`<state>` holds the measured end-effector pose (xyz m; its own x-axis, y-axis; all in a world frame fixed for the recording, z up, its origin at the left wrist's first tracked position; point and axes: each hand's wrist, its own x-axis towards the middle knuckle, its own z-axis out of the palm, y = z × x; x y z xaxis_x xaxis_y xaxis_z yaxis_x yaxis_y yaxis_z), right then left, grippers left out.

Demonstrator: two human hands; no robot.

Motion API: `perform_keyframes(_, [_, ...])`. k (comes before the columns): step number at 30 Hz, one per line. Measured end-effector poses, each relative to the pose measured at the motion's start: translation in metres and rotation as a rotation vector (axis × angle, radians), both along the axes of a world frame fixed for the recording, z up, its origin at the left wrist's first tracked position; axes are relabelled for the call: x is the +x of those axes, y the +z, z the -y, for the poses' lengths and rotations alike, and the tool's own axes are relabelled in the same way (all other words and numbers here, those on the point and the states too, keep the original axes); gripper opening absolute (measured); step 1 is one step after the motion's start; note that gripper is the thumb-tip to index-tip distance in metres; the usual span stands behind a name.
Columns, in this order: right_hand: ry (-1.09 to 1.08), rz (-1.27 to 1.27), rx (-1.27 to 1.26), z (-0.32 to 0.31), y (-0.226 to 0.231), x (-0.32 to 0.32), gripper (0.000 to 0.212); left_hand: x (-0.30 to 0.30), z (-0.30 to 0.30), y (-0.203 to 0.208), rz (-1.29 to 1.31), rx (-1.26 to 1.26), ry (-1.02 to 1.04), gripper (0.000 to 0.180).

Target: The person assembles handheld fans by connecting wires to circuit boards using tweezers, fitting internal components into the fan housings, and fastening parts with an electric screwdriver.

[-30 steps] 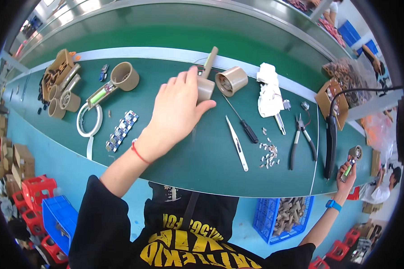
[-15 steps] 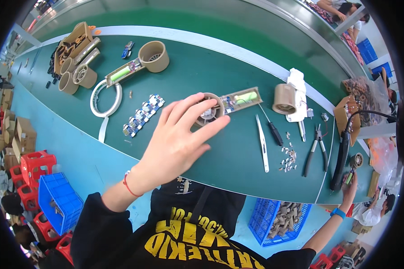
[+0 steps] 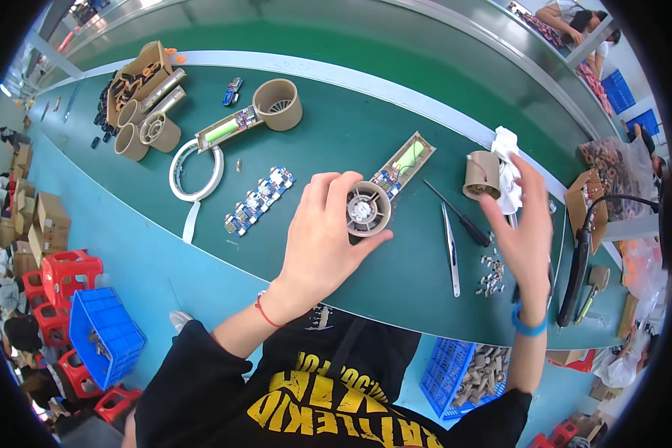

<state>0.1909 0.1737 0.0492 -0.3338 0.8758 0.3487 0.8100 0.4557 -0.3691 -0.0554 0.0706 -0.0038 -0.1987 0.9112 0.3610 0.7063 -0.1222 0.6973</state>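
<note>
My left hand (image 3: 317,237) grips the round head of a tan handheld fan (image 3: 368,209), with blades showing inside its ring. Its open handle (image 3: 403,166) points up and right and bares a green battery cell and a small blue circuit board. My right hand (image 3: 521,237) is raised over the right side of the bench, thumb and fingers spread. Just beyond the thumb stands a tan cylindrical housing (image 3: 482,173), beside a crumpled white cloth (image 3: 505,187); I cannot tell whether the thumb touches it. A screwdriver (image 3: 467,220) and tweezers (image 3: 451,250) lie between my hands.
Left on the green bench (image 3: 336,119) are a tape roll (image 3: 175,173), circuit boards (image 3: 260,201), another opened fan (image 3: 278,104) and a box of dark parts (image 3: 138,78). Tiny parts (image 3: 491,275) lie near my right hand. Further right are a black-handled tool (image 3: 573,280) and another fan (image 3: 596,284).
My right hand has come from the far right, leaving a small fan on the bench there, to beside the tan housing. The fan in my left hand has turned, its handle now pointing more upward.
</note>
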Motion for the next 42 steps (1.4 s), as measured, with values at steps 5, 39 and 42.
perform_keyframes(5, [-0.051,0.229,-0.074,-0.026,-0.018,-0.029,0.058,-0.002,-0.004,0.005,-0.061,-0.013,0.061,0.068])
perform_keyframes(39, [0.275,-0.338,-0.532,0.103,-0.022,-0.023,0.068,0.021,0.029,-0.002,0.467,-0.162,-0.545,0.046])
perform_keyframes(42, [0.293,-0.296,-0.533,0.1,-0.019,-0.023,0.068,0.013,0.03,-0.001,0.445,-0.197,-0.552,0.029])
